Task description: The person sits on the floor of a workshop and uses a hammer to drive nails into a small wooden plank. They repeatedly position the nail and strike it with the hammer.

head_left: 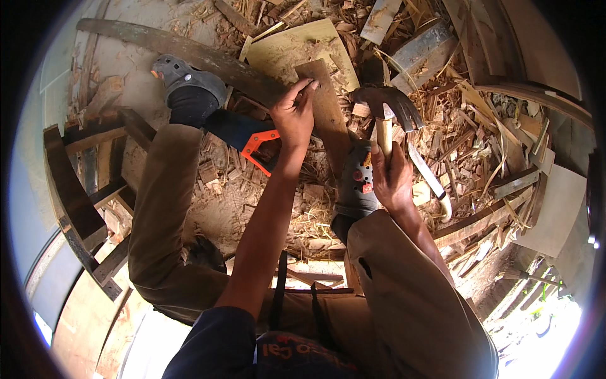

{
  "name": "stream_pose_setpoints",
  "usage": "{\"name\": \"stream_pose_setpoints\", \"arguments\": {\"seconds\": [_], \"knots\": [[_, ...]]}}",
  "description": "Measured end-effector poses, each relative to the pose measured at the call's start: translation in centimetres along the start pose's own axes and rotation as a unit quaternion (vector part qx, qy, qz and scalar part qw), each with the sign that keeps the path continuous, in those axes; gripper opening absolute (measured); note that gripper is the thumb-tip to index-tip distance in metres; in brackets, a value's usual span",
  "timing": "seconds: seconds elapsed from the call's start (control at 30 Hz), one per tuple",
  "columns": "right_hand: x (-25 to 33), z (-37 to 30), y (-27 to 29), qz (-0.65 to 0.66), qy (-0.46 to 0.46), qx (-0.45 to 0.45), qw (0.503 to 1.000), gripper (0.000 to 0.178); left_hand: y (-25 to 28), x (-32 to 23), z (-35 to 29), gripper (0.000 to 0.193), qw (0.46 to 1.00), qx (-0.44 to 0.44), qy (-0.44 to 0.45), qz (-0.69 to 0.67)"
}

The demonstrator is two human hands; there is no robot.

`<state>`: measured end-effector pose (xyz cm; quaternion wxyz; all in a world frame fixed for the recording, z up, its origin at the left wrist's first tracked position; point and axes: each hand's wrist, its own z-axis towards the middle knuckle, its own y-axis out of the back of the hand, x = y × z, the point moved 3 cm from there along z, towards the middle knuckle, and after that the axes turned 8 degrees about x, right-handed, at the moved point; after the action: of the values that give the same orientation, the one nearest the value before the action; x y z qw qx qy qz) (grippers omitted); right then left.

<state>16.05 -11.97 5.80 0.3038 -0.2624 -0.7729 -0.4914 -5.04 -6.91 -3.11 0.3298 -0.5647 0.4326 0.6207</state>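
Note:
My left hand is closed in a pinch over the upper end of a brown wooden board. Whatever sits between its fingertips is too small to make out. My right hand grips the pale wooden handle of a hammer, whose dark head points away from me, to the right of the board. Beneath the board's far end lies a thin, light square panel. My right foot, in a dark clog, rests at the board's near end, close to my right hand.
A handsaw with an orange-edged handle lies left of my left forearm. Right of the hammer lies a curved-handled blade. A long dark plank runs beside my left clog. A wooden frame stands far left; wood chips cover the ground.

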Motion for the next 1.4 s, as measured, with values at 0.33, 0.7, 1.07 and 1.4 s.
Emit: {"name": "stream_pose_setpoints", "arguments": {"seconds": [0.33, 0.7, 1.07, 1.4], "knots": [[-0.1, -0.1, -0.4, 0.025, 0.003, 0.001, 1.0, 0.031, -0.2, -0.1, -0.2, 0.015, 1.0, -0.013, -0.01, -0.012], [-0.1, 0.0, -0.5, 0.032, -0.005, 0.001, 0.999, 0.031, -0.5, 0.3, -0.1, 0.011, 0.994, -0.038, -0.091, 0.048], [4.1, 2.0, -0.1, 0.019, 0.054, 0.035, 0.998, 0.027, -0.2, -0.2, 0.2, 0.02, 0.978, -0.004, -0.157, 0.134], [4.3, 2.7, -0.9, -0.005, 0.123, 0.082, 0.989, 0.038, 0.5, 0.5, -0.2, 0.014, 0.978, 0.03, -0.138, 0.153]]}}
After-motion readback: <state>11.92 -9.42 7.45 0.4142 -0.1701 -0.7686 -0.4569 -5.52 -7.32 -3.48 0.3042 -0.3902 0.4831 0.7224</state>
